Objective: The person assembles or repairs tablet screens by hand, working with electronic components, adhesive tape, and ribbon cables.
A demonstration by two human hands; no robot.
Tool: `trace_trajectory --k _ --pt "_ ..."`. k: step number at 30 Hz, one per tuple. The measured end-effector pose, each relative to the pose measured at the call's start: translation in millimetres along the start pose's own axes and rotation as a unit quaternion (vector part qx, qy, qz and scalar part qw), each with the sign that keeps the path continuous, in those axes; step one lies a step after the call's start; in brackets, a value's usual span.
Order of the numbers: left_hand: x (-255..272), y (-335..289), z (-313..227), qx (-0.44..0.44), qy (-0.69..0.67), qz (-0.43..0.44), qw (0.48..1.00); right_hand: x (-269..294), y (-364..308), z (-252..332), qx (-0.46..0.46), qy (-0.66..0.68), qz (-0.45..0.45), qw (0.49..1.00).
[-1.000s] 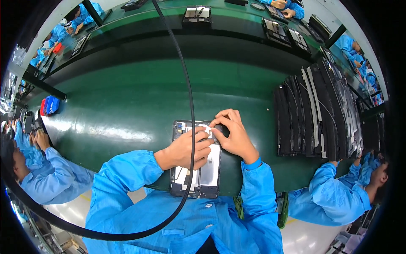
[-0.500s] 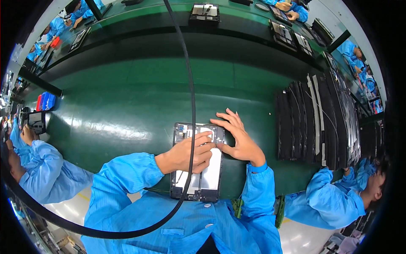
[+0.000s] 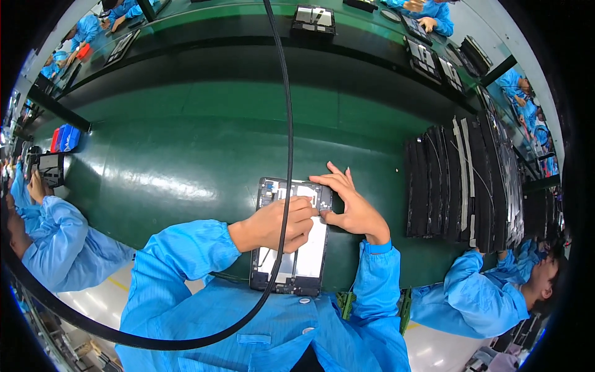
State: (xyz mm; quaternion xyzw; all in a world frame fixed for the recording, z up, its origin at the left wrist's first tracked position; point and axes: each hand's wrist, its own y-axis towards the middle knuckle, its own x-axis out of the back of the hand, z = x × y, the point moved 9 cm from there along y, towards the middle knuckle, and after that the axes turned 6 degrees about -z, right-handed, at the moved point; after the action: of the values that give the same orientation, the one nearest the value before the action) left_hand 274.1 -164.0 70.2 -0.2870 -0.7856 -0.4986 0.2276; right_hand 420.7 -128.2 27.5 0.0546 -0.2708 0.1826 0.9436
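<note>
An opened tablet (image 3: 309,259) lies on the green bench right in front of me, its white battery area and dark circuit parts bared. My left hand (image 3: 280,224) reaches across it with curled fingers. Their tips pinch together over the upper right part of the tablet; whatever they hold is too small to make out. At the tablet's upper right corner, my right hand (image 3: 354,208) clasps the edge between thumb and forefinger, its other fingers stretched away. A black cable (image 3: 289,124) hangs through the view and hides part of my left hand and the tablet.
To the right stands a tall row of dark tablets or panels (image 3: 455,183). Beyond the bench a raised shelf bears another opened tablet (image 3: 313,20) and several more. Red and blue bins (image 3: 66,138) sit at left. Co-workers in blue sit on both sides and across.
The view has shifted slightly. My left fingers stay pinched over the tablet's upper right part, and my right hand keeps to the corner with its outer fingers a little shifted.
</note>
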Motion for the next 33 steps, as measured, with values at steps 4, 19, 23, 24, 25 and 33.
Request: trace_trajectory --k 4,19,23,24,25,33 --pt "2 -3 5 0.016 -0.011 -0.014 1.000 -3 4 1 -0.010 0.021 -0.004 1.000" --pt "90 -118 16 0.358 0.034 -0.226 0.906 -9 12 82 0.153 -0.054 -0.120 0.979" --pt "93 -117 -5 0.313 0.048 -0.203 0.927 -84 15 114 0.177 -0.083 0.076 0.978" --pt "91 -121 -9 0.302 0.044 -0.197 0.932 -99 14 114 0.167 -0.094 0.122 0.974" --pt "93 -124 -11 0.303 0.045 -0.200 0.931 -105 13 118 0.173 -0.105 0.138 0.970" --pt "106 -135 -28 0.217 0.022 -0.206 0.954 -106 12 121 0.154 -0.146 0.146 0.966"
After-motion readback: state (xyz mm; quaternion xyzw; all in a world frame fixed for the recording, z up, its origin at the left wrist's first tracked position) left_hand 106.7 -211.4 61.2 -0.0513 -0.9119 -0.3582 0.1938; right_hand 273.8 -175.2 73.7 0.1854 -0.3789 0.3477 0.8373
